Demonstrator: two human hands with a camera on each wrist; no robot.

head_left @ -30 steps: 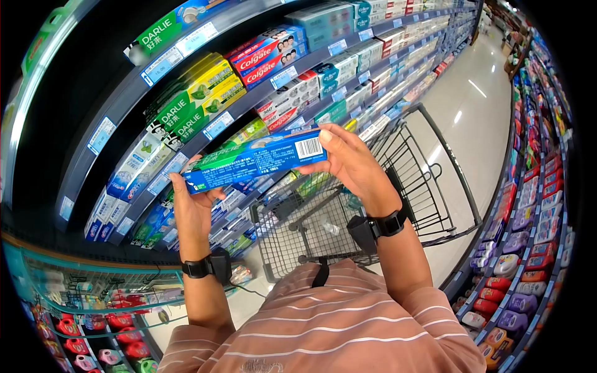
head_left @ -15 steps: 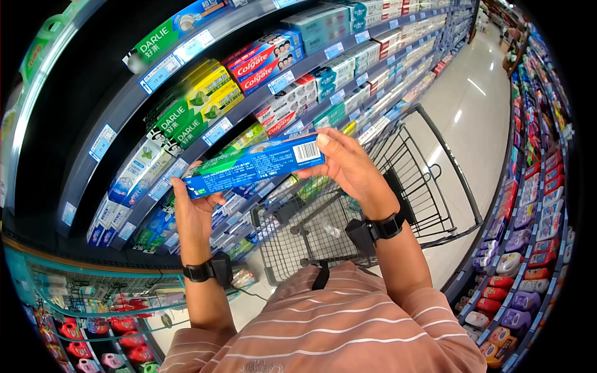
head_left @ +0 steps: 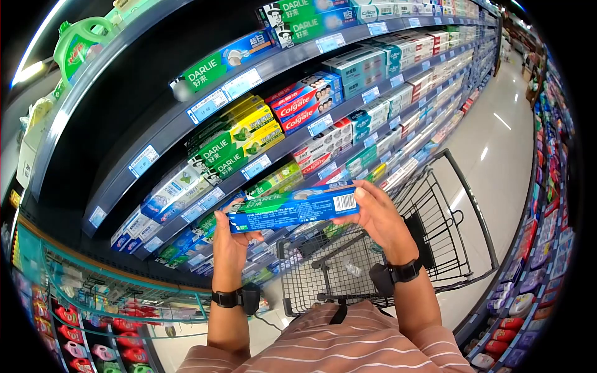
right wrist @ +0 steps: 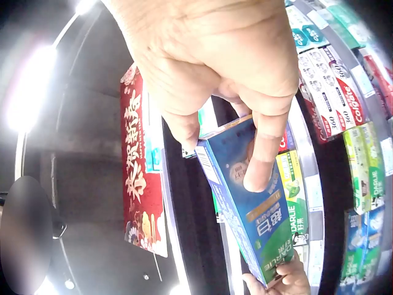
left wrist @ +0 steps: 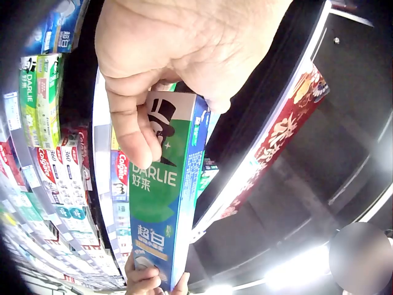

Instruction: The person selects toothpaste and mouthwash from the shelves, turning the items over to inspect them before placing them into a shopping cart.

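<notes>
Both hands hold one green and blue Darlie toothpaste box in front of the chest, its long side with small print and a barcode turned up toward the head. My left hand grips the green end, thumb on the near side and fingers around the far face. At the blue barcode end, my right hand pinches the box between thumb and fingers. The left wrist view shows the front of the toothpaste box with its top-hat figure. In the right wrist view a finger lies along the blue front of the toothpaste box.
Shelves of toothpaste rise ahead, with Darlie boxes and Colgate boxes above the hands. A black shopping cart stands just beyond the right forearm. Bottles line the right-hand shelf, and a teal wire rack is at the left.
The head view has shifted, so shelves, cart and hands appear lower and farther right. Both hands keep the same hold on the toothpaste box, which lies slightly more level in view.
</notes>
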